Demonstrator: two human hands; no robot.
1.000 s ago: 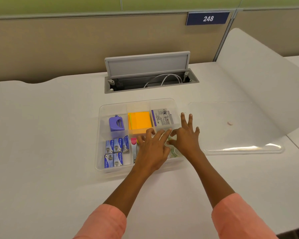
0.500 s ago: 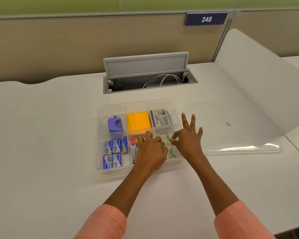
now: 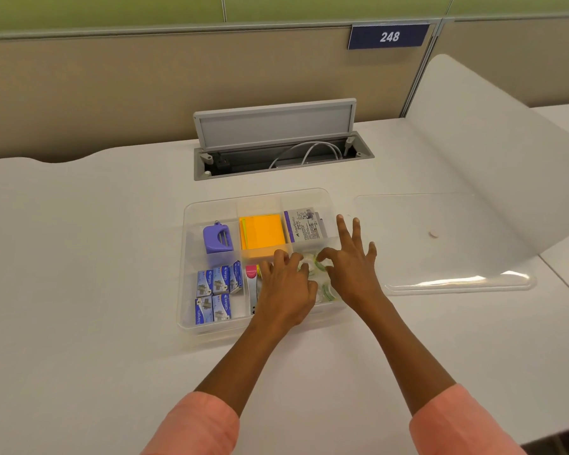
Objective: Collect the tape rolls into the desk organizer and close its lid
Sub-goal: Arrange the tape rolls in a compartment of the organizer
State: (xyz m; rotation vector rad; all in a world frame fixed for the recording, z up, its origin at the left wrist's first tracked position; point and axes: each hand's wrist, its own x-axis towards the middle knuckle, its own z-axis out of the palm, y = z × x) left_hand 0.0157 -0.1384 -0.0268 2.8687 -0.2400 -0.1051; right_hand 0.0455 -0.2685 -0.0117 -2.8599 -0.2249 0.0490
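Observation:
The clear desk organizer point(image 3: 191, 257) stands open in the middle of the white desk. Its front right compartment holds clear tape rolls point(image 3: 325, 291) with green cores, mostly hidden under my hands. My left hand point(image 3: 284, 290) lies over them with its fingers curled down onto the rolls. My right hand point(image 3: 352, 267) hovers at the compartment's right side, fingers spread, thumb touching a roll. The clear lid point(image 3: 457, 244) lies flat on the desk just right of the organizer.
Other compartments hold a purple tool point(image 3: 217, 239), orange sticky notes point(image 3: 263, 234), a printed packet point(image 3: 304, 224), several blue staple boxes point(image 3: 214, 293) and a pink-capped item point(image 3: 251, 277). An open cable hatch point(image 3: 276, 152) sits behind. A white panel point(image 3: 490, 142) leans at the right.
My left hand's fingers have curled from flat onto the tape rolls. My right hand has drawn back slightly and spread its fingers.

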